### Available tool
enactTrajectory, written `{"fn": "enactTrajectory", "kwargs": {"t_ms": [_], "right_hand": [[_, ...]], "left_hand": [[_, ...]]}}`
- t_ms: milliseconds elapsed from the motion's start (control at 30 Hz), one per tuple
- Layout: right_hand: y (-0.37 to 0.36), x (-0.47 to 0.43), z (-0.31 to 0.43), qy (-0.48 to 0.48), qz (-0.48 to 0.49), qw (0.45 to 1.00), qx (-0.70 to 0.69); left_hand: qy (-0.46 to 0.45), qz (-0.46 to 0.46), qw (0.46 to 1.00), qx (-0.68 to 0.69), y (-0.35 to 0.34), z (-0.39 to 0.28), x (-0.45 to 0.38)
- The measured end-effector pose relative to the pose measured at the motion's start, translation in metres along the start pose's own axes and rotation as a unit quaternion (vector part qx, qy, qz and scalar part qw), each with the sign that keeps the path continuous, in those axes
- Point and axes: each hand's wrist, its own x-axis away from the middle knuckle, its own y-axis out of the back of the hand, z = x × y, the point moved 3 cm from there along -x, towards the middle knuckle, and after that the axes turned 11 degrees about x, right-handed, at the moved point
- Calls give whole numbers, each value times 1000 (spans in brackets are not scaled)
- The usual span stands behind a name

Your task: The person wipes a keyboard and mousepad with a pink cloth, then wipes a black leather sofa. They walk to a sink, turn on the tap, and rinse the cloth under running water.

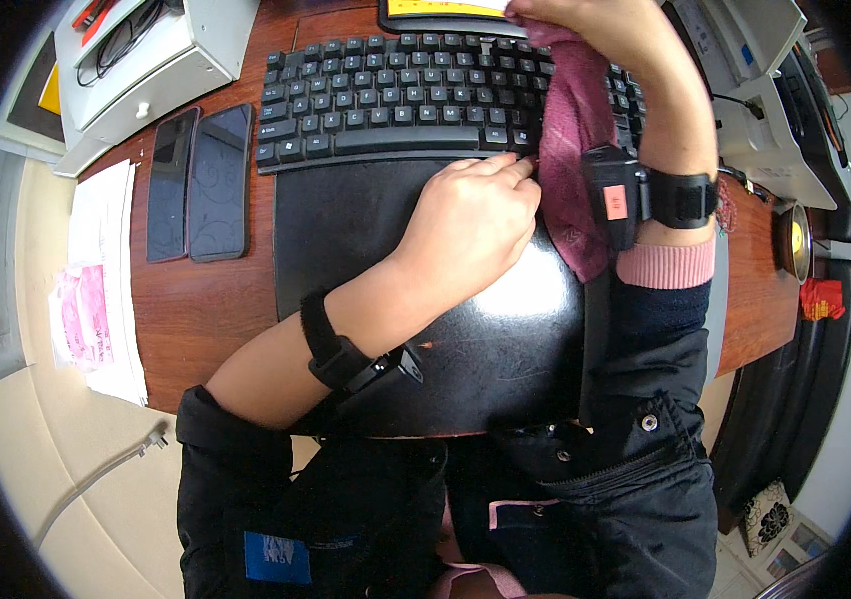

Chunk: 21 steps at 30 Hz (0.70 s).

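Note:
A maroon cloth [571,150] hangs over the right part of a black computer keyboard [388,97] and down onto a black desk pad [365,224]. At the top edge of the view, my right hand [571,13] grips the cloth's upper end; part of that hand is cut off. My left hand [474,221] lies over the desk pad, its fingertips by the keyboard's front edge and close beside the cloth. Those fingertips are partly hidden, so whether they pinch anything is unclear. Black straps with devices are on both wrists.
Two smartphones [219,183] lie left of the keyboard, near papers [100,224] with a pink sheet [85,314]. A white drawer unit [148,90] stands at the back left. On the right are a metal bowl [796,243], a red packet [822,299] and cables [744,176].

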Motion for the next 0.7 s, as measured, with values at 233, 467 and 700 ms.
{"fn": "enactTrajectory", "kwargs": {"t_ms": [233,467,700], "right_hand": [[-5,3,4,-12,19,996,87],[-46,-2,11,-7,69,997,39],[-50,-4,11,-6,55,994,92]], "left_hand": [[2,-7,1000,-3,0,1,0],[15,-6,1000,11,2,1,-1],[11,-17,1000,4,4,1,0]]}}
